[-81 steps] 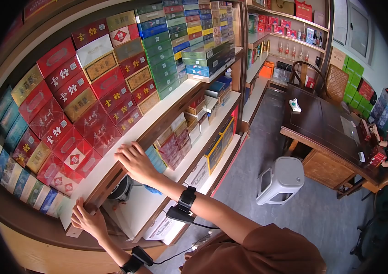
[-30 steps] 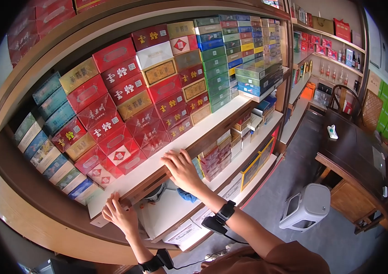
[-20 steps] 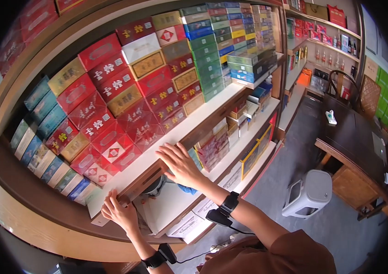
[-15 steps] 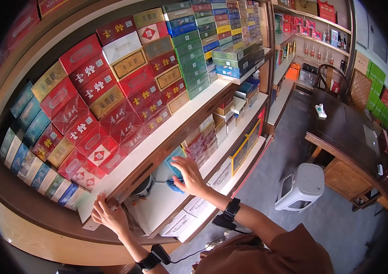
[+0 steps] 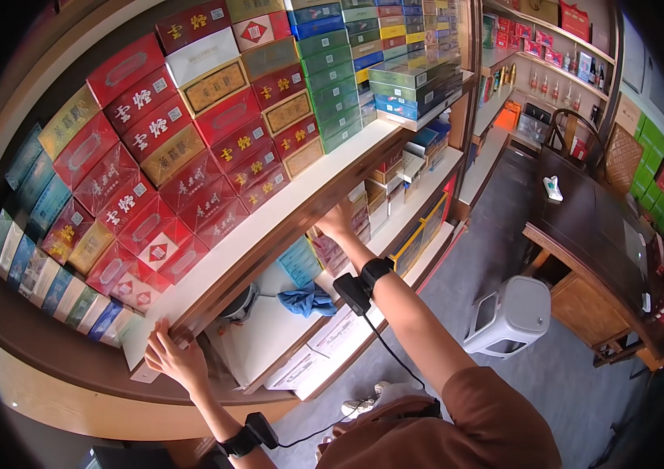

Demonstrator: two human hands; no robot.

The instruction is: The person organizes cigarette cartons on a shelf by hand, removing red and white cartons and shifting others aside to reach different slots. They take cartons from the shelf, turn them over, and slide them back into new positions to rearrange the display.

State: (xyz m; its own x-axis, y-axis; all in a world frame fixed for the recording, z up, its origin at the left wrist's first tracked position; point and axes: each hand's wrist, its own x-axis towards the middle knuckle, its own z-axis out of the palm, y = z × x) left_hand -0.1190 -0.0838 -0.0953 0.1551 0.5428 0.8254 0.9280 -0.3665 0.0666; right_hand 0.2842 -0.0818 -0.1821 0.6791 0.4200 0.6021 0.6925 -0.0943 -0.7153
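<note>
My left hand (image 5: pixel 174 356) is at the near corner of the shelf board (image 5: pixel 161 316), its fingers bent over the dark wooden front edge. Farther along, my right hand (image 5: pixel 337 217) reaches up to the dark front rail (image 5: pixel 289 227) of the same board; its fingers are mostly hidden there. Stacked on this board are red, gold and white cigarette cartons (image 5: pixel 207 207), with green cartons (image 5: pixel 328 94) beside them. Below my right forearm, a crumpled blue cloth (image 5: pixel 306 301) lies on the lower shelf (image 5: pixel 269 336), near upright turquoise packs (image 5: pixel 298 262).
A grey-white plastic stool (image 5: pixel 510 316) stands on the floor to the right, beside a dark wooden desk (image 5: pixel 582 219). White printed boxes (image 5: pixel 336 330) sit under the lower shelf. A black cable (image 5: pixel 394 352) hangs from the band on my right wrist.
My right hand has moved from above the blue cloth up and away to the shelf's front rail, uncovering the cloth. My left hand stays at the board's corner. The view has shifted slightly.
</note>
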